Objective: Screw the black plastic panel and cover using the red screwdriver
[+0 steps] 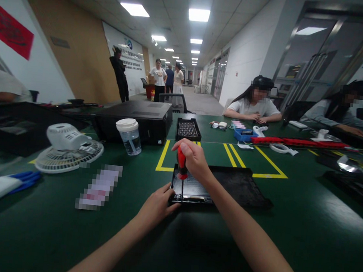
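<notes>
My right hand (192, 158) is wrapped around the red and black handle of a screwdriver (182, 170). The screwdriver stands nearly upright, its shaft reaching down to the near-left part of a flat black case (228, 186). A metallic strip (194, 197) runs along the near edge of this case. At the case's near-left corner is my left hand (157, 203), with thumb and fingers pinching the edge. Whether the tip sits in a screw is too small to make out.
Left of the case are a white fan (66, 147), a lidded plastic cup (130, 137) and a large black box (134, 118). Beyond it stands a black tray of small parts (188, 130). A blue bin (244, 135) and red strip (297, 142) lie right, near two seated people.
</notes>
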Available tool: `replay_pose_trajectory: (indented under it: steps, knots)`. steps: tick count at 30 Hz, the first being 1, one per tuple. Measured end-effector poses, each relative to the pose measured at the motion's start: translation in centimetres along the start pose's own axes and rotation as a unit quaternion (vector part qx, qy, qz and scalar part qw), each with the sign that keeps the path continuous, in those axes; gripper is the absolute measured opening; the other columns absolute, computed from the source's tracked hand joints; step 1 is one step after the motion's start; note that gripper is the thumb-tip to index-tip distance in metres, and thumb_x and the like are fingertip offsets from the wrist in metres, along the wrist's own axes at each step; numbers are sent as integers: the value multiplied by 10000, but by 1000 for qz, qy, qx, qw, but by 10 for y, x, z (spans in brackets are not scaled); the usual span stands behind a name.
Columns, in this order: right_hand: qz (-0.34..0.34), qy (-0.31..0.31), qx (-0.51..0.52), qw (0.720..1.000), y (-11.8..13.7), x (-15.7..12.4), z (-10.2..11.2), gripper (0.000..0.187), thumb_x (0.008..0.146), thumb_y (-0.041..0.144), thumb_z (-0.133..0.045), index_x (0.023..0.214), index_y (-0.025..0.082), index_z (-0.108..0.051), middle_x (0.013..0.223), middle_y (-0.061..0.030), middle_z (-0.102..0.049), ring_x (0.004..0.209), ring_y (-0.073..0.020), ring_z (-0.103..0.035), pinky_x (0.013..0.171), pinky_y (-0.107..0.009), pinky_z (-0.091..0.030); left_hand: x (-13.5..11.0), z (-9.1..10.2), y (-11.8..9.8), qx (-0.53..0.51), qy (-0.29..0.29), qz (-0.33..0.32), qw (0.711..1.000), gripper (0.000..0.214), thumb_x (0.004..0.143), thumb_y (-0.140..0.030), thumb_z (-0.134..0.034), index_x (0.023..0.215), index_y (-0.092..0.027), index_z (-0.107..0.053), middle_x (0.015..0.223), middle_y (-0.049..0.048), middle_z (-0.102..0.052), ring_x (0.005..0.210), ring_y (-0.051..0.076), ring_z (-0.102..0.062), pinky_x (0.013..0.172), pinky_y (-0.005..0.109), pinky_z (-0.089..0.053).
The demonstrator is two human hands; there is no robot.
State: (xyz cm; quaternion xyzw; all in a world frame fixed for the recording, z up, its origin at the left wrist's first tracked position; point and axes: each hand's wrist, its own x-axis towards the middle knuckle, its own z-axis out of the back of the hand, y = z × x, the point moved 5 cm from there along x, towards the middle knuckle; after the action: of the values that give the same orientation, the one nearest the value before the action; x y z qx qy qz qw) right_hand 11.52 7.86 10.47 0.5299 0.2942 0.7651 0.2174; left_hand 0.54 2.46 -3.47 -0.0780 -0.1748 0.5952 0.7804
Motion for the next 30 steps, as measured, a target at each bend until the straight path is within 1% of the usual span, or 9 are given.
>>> replay_pose_trajectory:
  steps: [3, 5, 9, 13, 18, 23, 26, 30]
  knots:
    - [-11, -14, 36, 999, -5, -1, -1, 415, 909, 379, -239, 730, 162, -544, 540, 17, -447, 527, -112, -440, 552, -228, -353, 0, -1, 2, 2, -4, -1, 1000, 287, 776, -365, -575, 990, -176, -596, 1326, 137, -463, 1151, 264, -510, 974, 376, -400]
    - [-16, -17, 51, 998, -7, -1, -2, 400, 909, 346, -227, 718, 165, -528, 545, 16, -445, 526, -114, -436, 550, -230, -355, 0, -2, 3, 1, -6, -1, 1000, 285, 775, -365, -575, 988, -177, -597, 1324, 137, -466, 1149, 266, -512, 973, 377, -401]
    - [1, 1, 54, 999, -6, 1, -2, 351, 891, 300, -262, 712, 158, -529, 618, -1, -476, 566, -115, -445, 569, -235, -359, 0, -3, 2, -8, -8, -8, 1000, 266, 773, -353, -578, 973, -178, -604, 1312, 143, -476, 1147, 269, -513, 962, 381, -410]
    - [10, 29, 79, 996, -4, 2, -1, 325, 879, 296, -302, 719, 144, -541, 653, -8, -497, 582, -109, -454, 583, -233, -366, 0, -2, 1, -14, -12, -16, 1000, 263, 777, -341, -578, 975, -170, -605, 1303, 149, -482, 1139, 265, -520, 960, 370, -412]
    - [-17, 57, 112, 992, -2, 2, 0, 295, 866, 328, -359, 739, 138, -546, 633, -1, -497, 570, -103, -459, 553, -222, -369, 0, -2, 1, -3, -10, -13, 1000, 283, 780, -355, -572, 985, -162, -603, 1308, 158, -479, 1155, 276, -505, 965, 393, -408]
    - [-36, 67, 145, 987, -4, 1, 0, 253, 860, 336, -403, 760, 141, -531, 589, 15, -493, 515, -96, -471, 507, -211, -377, 0, 0, 0, -1, -8, -4, 1000, 275, 777, -352, -577, 980, -170, -606, 1315, 149, -477, 1156, 271, -506, 974, 385, -402]
    - [-42, 69, 154, 985, -6, 1, 0, 243, 854, 353, -429, 757, 147, -515, 591, 18, -494, 517, -94, -478, 495, -204, -377, 0, 1, 0, -4, -6, 2, 1000, 271, 773, -353, -583, 981, -182, -605, 1317, 128, -478, 1143, 265, -517, 967, 384, -410]
    - [-46, 69, 154, 985, -6, 1, 1, 250, 839, 386, -460, 741, 158, -489, 590, 27, -479, 521, -94, -478, 495, -203, -382, 0, 1, -1, -12, -5, 0, 1000, 273, 774, -353, -580, 986, -183, -606, 1326, 128, -468, 1141, 267, -518, 966, 391, -410]
